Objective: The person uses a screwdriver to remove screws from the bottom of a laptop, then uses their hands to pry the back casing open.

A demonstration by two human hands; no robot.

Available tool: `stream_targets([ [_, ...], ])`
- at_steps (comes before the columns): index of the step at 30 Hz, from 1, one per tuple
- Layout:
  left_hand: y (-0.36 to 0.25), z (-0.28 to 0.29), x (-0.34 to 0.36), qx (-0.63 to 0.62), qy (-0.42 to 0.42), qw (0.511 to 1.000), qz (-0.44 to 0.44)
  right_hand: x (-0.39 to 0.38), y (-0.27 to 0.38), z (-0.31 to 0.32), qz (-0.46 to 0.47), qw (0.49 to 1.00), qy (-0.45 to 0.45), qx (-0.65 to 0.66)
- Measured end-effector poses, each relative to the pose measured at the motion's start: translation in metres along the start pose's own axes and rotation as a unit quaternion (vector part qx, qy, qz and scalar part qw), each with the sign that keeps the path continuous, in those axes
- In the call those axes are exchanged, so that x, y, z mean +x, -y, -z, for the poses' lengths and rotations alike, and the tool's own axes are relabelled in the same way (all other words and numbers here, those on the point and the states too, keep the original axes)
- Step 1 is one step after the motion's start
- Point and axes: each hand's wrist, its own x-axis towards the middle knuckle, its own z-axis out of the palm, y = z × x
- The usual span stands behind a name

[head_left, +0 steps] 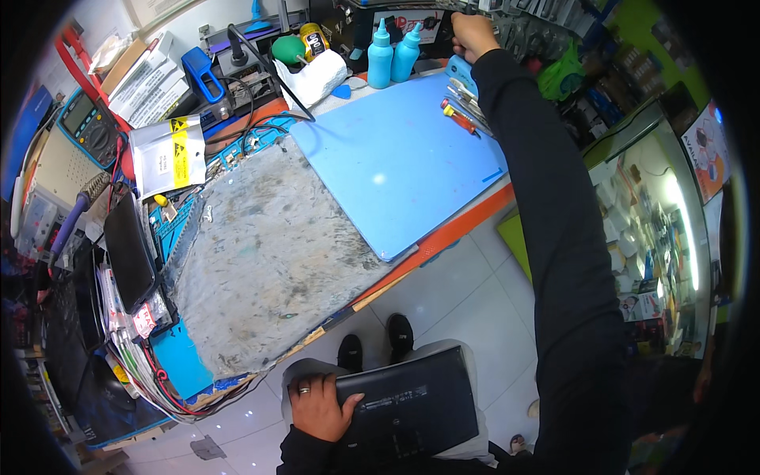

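A black laptop [412,408] lies bottom side up across my lap. My left hand [321,408] grips its left edge, thumb on the underside. My right arm stretches out to the far right end of the bench, where my right hand [473,36] is closed; whatever its fingers hold is hidden. Just below that hand, a blue holder [461,73] stands beside several screwdrivers [461,120] lying at the corner of a light blue mat [380,170]. Two blue squeeze bottles [381,55] [406,54] are upright to the left of the right hand.
A worn grey mat [269,261] covers the bench's middle. To its left are a phone [131,252], cables [150,378], a multimeter [85,123] and a soldering iron [71,222]. A white paper roll [317,79] is at the back. A glass display case [653,214] stands at right.
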Motion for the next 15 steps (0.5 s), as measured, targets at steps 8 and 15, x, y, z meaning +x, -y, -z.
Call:
stream_targets([
  [8, 0.001, -0.002, -0.002, -0.008, -0.003, 1.000, 0.003, -0.006, -0.003, 0.003, 0.009, 1.000, 0.006, 0.027],
  [15, -0.002, 0.004, -0.003, -0.010, 0.011, 1.000, 0.001, -0.027, 0.003, 0.041, 0.061, 0.996, 0.044, 0.038],
])
